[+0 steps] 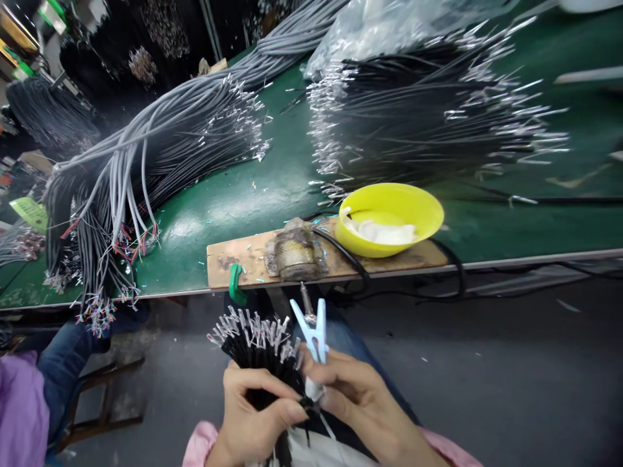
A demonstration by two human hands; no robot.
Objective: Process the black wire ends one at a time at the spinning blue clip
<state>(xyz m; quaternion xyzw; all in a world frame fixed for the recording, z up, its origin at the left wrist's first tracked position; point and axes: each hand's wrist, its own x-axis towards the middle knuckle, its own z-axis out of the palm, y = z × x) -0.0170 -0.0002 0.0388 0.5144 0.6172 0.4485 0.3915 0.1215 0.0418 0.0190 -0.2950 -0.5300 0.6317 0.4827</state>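
Observation:
My left hand (256,412) is closed around a bundle of thin black wires (257,340) whose silvery stripped tips fan upward. My right hand (357,399) is closed on a pale blue plastic clip tool (314,331), its two prongs pointing up beside the wire tips. Both hands meet low in the view, over my lap and in front of the table edge. A soldering iron tip (305,295) sticks out just above the clip from a worn holder (294,253) on a wooden board (243,256).
A yellow bowl (389,201) with white stuff sits on the board. On the green table (233,201) lie a big grey cable bundle (146,149) at left and a black wire heap (428,123) at right. Another person's jeans and purple sleeve (22,402) show lower left.

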